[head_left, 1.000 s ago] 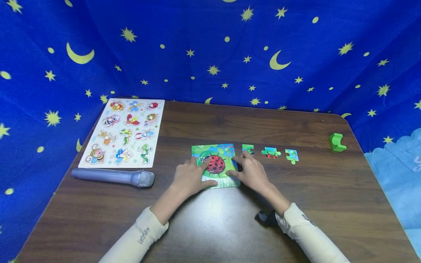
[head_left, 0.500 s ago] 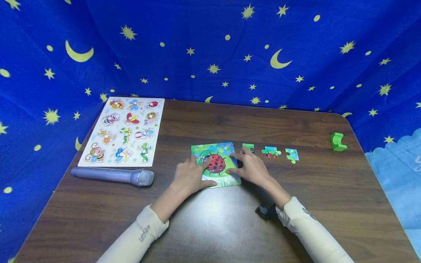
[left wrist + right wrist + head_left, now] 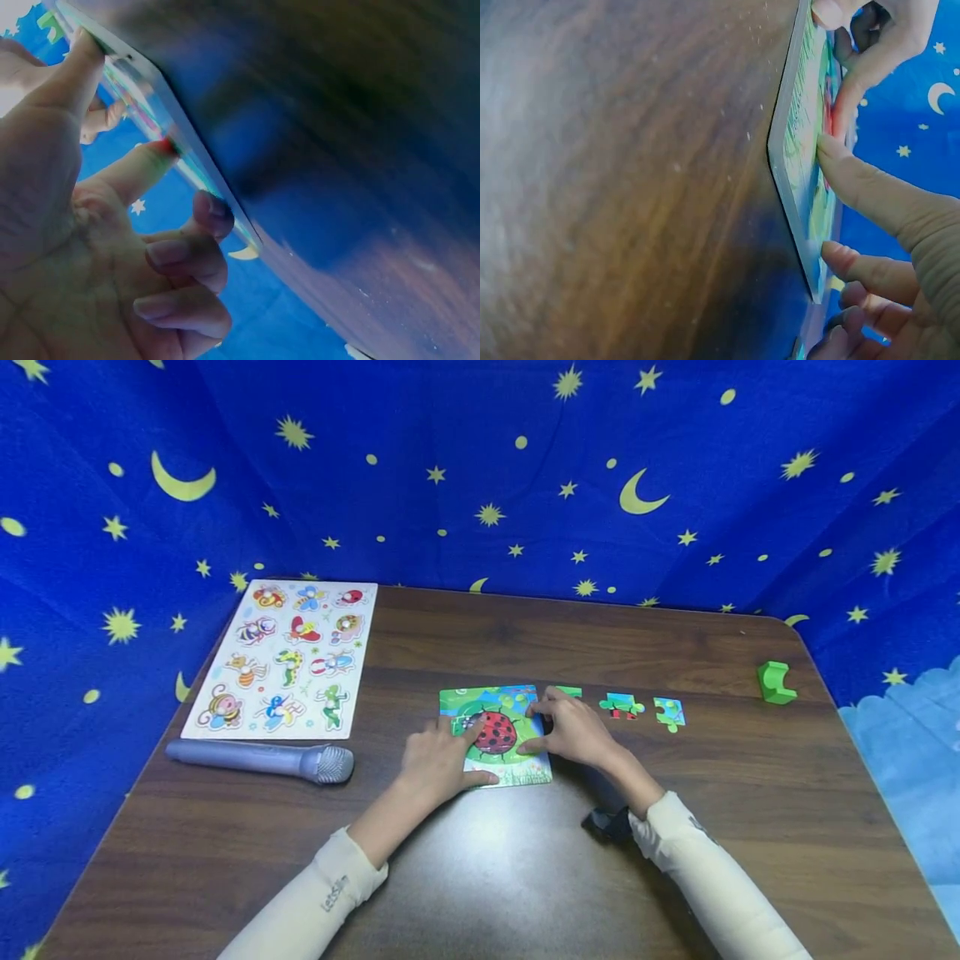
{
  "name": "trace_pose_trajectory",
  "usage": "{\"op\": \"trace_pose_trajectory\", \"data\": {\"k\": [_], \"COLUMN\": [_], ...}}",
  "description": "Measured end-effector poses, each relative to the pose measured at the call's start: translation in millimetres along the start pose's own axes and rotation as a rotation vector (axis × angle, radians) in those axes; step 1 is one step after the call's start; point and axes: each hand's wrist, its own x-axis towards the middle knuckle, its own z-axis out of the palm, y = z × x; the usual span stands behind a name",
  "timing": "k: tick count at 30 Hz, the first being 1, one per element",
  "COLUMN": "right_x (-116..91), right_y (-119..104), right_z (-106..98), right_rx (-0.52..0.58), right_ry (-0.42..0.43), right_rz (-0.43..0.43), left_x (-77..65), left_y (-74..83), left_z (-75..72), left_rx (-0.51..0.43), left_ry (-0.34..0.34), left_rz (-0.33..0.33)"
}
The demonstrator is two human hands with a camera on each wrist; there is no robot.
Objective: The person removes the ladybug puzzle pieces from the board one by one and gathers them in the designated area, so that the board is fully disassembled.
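A square ladybug jigsaw puzzle lies flat on the table in front of me. My left hand rests on its left part, the thumb near the front edge and the index finger on the red ladybug; the left wrist view shows the other fingers bent beside the board's edge. My right hand touches the puzzle's right side with thumb and index finger spread apart. No loose piece shows between them in the right wrist view. Just beyond that hand lies a partly hidden green puzzle piece.
Two more puzzle pieces, one green and red and one blue and green, lie to the right. A green block stands farther right. At left are an insect peg board and a grey microphone.
My right hand has shifted slightly away from me along the puzzle's right side, covering more of the nearest loose piece. The left hand stays in place on the puzzle.
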Motion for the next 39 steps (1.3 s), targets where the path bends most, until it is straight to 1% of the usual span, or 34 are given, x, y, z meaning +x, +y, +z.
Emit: {"op": "trace_pose_trajectory", "data": {"k": [3,8,10,18,25,30,39], "right_x": [-2,-7,-8,-8,-5,-4,-3], "right_y": [-1,-5,-6,-7,-5,-5,-4], "right_z": [1,6,8,13,12,11,12], "right_rx": [-0.016,-0.086,-0.1,-0.093,-0.146,-0.163,-0.153], "right_ry": [0.028,0.13,0.153,0.14,0.133,0.134,0.14], "right_rz": [-0.005,-0.044,-0.052,-0.036,-0.038,-0.047,-0.062], "left_x": [0.1,1.0,1.1,1.5,1.2,1.1,1.0], "left_y": [0.1,-0.4,-0.9,-1.8,-1.2,-1.3,-3.0], "left_z": [0.0,0.5,0.8,1.6,1.7,1.3,1.5], "left_rx": [0.0,0.008,0.004,-0.012,-0.021,-0.017,-0.011], "left_ry": [-0.005,-0.002,-0.001,0.004,-0.014,-0.013,-0.003], "left_rz": [0.002,0.009,0.008,0.008,0.005,0.004,0.01]}}
